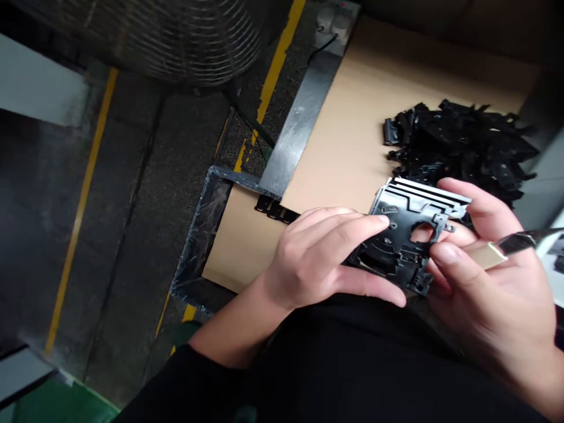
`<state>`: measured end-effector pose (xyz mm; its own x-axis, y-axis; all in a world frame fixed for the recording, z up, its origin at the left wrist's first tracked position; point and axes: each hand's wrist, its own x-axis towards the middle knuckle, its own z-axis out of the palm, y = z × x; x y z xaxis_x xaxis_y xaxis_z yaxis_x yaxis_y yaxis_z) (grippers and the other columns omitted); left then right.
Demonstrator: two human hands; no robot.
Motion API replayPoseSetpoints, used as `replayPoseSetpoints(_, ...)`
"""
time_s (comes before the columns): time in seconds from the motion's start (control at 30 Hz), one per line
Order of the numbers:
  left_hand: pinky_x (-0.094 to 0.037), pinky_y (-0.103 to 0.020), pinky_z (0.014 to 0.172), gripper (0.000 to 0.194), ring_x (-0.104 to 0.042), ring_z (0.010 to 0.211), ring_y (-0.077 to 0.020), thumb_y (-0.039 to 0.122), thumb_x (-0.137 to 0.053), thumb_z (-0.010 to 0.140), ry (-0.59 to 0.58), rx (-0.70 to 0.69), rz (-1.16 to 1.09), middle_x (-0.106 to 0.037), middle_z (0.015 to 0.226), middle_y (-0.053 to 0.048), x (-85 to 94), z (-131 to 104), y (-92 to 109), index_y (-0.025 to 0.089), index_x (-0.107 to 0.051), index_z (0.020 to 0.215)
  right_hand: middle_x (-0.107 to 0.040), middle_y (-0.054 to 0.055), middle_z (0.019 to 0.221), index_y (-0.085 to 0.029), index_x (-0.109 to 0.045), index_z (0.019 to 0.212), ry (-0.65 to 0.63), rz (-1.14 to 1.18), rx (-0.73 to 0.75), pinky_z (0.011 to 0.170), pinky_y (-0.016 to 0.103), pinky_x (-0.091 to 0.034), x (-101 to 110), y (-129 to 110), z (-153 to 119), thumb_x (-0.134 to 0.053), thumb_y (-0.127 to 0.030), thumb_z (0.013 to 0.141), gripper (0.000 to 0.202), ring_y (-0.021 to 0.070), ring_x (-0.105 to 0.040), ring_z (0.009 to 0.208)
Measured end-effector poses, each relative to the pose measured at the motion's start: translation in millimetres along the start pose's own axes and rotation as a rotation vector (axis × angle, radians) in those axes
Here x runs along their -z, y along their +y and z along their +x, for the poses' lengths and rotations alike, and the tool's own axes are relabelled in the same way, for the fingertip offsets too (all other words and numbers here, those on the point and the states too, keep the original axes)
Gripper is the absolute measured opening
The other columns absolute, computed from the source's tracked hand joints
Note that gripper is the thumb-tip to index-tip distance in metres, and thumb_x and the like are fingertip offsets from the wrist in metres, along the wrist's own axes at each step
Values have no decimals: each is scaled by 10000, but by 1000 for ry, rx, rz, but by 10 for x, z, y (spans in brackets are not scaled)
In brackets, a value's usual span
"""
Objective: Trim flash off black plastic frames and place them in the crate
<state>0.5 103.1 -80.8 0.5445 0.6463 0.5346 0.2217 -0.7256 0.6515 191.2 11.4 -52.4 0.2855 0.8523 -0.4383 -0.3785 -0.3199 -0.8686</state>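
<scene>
A black moulded plastic part, flat, with slots and a round hole, is held up between both hands. My left hand grips its left side, the index finger across the top face and the thumb below. My right hand pinches the right edge. In the same hand lies a beige-handled tool with a dark section running off to the right; its working end is hidden, so its kind cannot be told. Beyond the hands a heap of black plastic parts lies on a cardboard sheet.
A box lined with dark plastic film stands left of the table, with cardboard and several black parts inside. A metal strip edges the table. At upper left is a large caged fan. Yellow lines mark the floor.
</scene>
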Motion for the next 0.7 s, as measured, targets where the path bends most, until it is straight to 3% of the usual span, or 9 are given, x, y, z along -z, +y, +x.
replayPoseSetpoints(0.33, -656, -296, 961, 689, -807, 1028, -205, 564, -931, 697, -100, -173, -148, -831, 1060, -71, -404, 315, 144, 190, -668, 1212, -719, 12, 782, -406, -650, 1452, 152, 30, 122, 376, 275, -428, 459, -79, -289, -868, -304, 862, 637, 150, -511, 515)
replayPoseSetpoints(0.53, -661, -301, 940, 751, -811, 1005, -205, 621, -921, 663, -125, -253, -231, -834, 1014, -80, -466, 422, 217, 185, -650, 1211, -718, 20, 757, -397, -633, 1474, 171, 30, 182, 463, 321, -557, 575, -90, -417, -870, -290, 866, 661, 250, -731, 751)
replayPoseSetpoints(0.7, -666, -314, 890, 823, -820, 985, -220, 592, -955, 626, -164, -256, -371, -832, 996, -52, -483, 461, 204, 228, -596, 1272, -739, 6, 759, -403, -634, 1470, 166, 39, 196, 576, 371, -634, 577, -77, -471, -875, -302, 870, 654, 245, -746, 726)
